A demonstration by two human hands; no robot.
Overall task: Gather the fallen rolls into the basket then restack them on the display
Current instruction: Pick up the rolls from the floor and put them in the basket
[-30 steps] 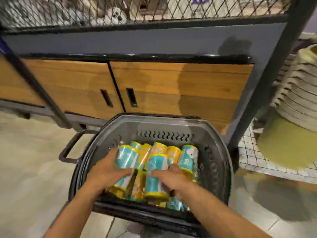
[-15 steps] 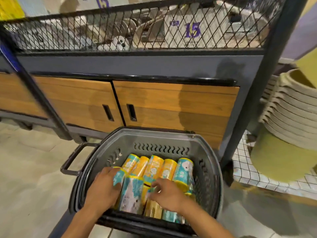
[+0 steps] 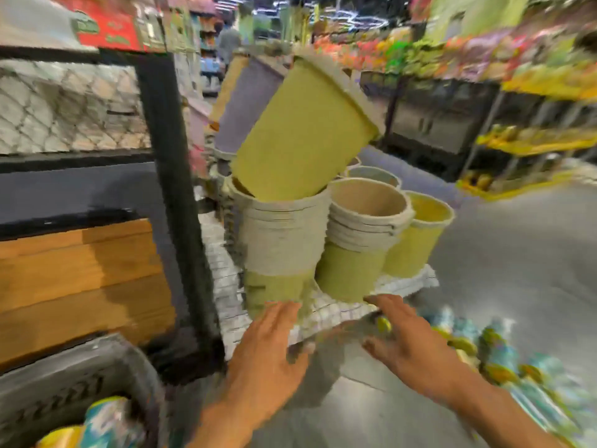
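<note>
The grey basket (image 3: 64, 379) sits at the bottom left with teal and yellow rolls (image 3: 97, 425) inside it. More teal and yellow rolls (image 3: 484, 350) lie blurred on the floor at the right. My left hand (image 3: 268, 354) hovers with fingers spread and holds nothing, just below the stacked green buckets. My right hand (image 3: 407, 344) reaches toward the floor rolls with fingers extended and empty. The whole view is motion-blurred.
Stacks of green buckets (image 3: 284, 240) stand on a low white wire shelf (image 3: 339, 312), one bucket (image 3: 300, 130) tilted on top. A black-framed display with wooden doors (image 3: 77, 279) is at left. Grey floor (image 3: 517, 253) and produce shelves lie beyond.
Both hands have left the rolls in the basket and swung right. The view turned right from the basket toward the buckets and the floor rolls.
</note>
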